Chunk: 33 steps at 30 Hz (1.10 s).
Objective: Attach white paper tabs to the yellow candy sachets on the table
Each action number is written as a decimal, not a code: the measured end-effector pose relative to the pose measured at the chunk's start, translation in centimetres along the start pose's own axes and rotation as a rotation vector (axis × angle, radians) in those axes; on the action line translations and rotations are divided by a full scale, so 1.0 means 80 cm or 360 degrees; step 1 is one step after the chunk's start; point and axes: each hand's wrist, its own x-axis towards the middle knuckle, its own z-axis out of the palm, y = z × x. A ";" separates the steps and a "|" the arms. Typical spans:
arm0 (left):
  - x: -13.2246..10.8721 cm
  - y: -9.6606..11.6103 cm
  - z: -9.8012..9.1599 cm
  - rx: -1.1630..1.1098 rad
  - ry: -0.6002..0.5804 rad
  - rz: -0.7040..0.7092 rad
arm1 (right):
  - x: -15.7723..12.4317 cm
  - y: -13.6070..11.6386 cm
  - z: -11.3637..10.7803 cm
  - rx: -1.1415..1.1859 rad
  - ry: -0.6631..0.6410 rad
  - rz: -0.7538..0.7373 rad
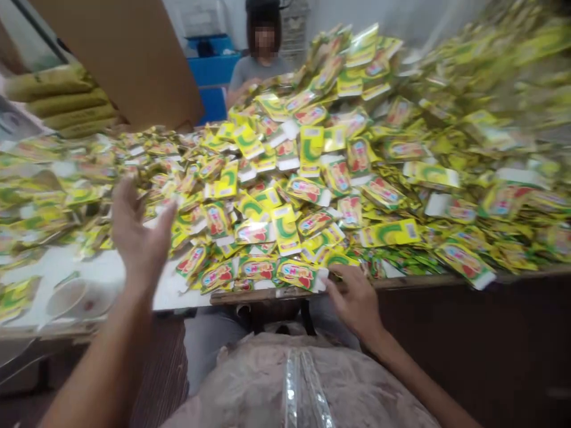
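Note:
A big heap of small yellow and green sachets (312, 178) covers the table in front of me and rises to the right. My left hand (138, 232) is raised over the left part of the heap, fingers apart and blurred by motion, holding nothing I can see. My right hand (352, 294) rests at the table's front edge (414, 280), fingers touching the nearest sachets (297, 272) at the foot of the pile. Whether it grips one is hidden.
A person in a grey top (254, 68) sits across the table, hands in the heap. A large brown cardboard sheet (129, 53) leans at the back left, with stacked yellow bundles (62, 101) beside it. Blue crates (214, 71) stand behind. A bag (294, 380) lies in my lap.

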 end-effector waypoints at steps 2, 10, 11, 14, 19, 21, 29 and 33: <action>-0.070 0.026 0.028 -0.0187 -0.0239 0.0046 | -0.006 0.001 0.013 -0.0174 -0.0109 0.0012; -0.181 0.095 0.101 0.0107 -0.1302 0.0997 | -0.022 -0.009 0.028 0.0198 -0.0209 0.0226; -0.178 0.097 0.105 0.0162 -0.1348 0.1037 | -0.024 -0.008 0.024 0.0230 -0.0213 0.0163; -0.166 0.101 0.114 0.0256 -0.1412 0.1115 | -0.023 0.013 0.001 0.0120 -0.0062 0.0143; -0.162 0.096 0.122 0.0208 -0.1398 0.1122 | 0.007 0.093 -0.058 -0.0506 -0.0114 0.0360; -0.163 0.094 0.123 0.0105 -0.1400 0.1107 | 0.019 0.119 -0.075 -0.0620 -0.0375 0.0287; -0.168 0.105 0.123 -0.0572 -0.1431 0.0573 | 0.032 0.145 -0.088 -0.0863 -0.0635 0.0221; -0.173 0.127 0.129 -0.1019 -0.1538 -0.0373 | 0.034 0.146 -0.083 -0.0736 -0.0644 0.0331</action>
